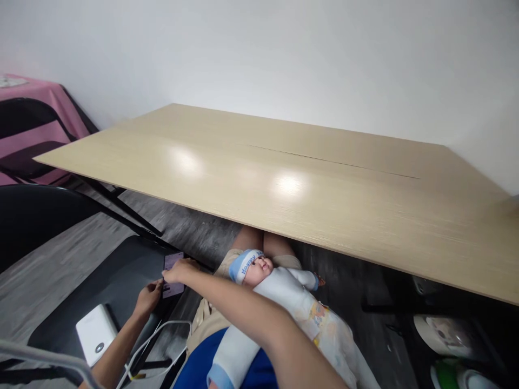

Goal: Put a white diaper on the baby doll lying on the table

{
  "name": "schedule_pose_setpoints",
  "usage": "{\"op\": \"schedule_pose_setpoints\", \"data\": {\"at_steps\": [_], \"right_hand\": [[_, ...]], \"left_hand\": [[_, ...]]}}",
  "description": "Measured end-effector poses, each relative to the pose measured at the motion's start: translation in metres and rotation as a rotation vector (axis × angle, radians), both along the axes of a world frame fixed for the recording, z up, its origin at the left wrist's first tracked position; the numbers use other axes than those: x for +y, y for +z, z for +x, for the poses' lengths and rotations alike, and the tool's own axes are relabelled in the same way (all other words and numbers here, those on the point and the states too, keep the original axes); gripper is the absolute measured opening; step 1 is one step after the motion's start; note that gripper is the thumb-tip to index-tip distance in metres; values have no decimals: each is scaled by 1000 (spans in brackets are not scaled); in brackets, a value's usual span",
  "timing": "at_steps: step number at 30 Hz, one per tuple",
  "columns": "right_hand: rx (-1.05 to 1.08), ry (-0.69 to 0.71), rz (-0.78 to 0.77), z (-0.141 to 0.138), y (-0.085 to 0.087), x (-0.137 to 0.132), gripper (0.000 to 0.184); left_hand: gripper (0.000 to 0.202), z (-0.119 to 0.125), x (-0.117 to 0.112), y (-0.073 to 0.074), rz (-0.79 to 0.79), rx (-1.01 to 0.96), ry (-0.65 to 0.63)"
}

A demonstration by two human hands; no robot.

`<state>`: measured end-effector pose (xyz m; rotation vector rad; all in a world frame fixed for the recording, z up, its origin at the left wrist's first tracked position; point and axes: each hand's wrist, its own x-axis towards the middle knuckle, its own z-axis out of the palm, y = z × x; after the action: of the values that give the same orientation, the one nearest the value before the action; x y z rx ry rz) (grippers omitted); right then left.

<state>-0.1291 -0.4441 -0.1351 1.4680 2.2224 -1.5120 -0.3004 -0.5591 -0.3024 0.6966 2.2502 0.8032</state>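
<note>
A flat purple printed card [173,290] is over the edge of the black chair seat at my left. My right hand [181,270] reaches across my body and lies over the card, fingers closed at its left edge. Close beside it, my left hand [148,297] is closed with its fingertips pinching that same edge. The print is too small to read. A baby doll [279,289] in a light blue and white outfit and a "Happy" cap rests on my lap, partly under my right forearm.
A white power bank [96,332] lies on the black chair seat [117,275], near a white cable [162,327]. The wooden table [243,178] spans the front, its edge above my knees. Pink cloth [52,102] is at far left; several containers [450,335] sit low right.
</note>
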Motion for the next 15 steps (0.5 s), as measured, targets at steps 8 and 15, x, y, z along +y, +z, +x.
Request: {"op": "schedule_pose_setpoints", "data": {"at_steps": [8, 15], "right_hand": [[298, 260, 105, 155, 106, 2, 41], [439, -222, 140, 346, 145, -67, 25]], "left_hand": [[31, -1, -4, -7, 2, 68, -15], [44, -5, -3, -11, -43, 154, -7]]}}
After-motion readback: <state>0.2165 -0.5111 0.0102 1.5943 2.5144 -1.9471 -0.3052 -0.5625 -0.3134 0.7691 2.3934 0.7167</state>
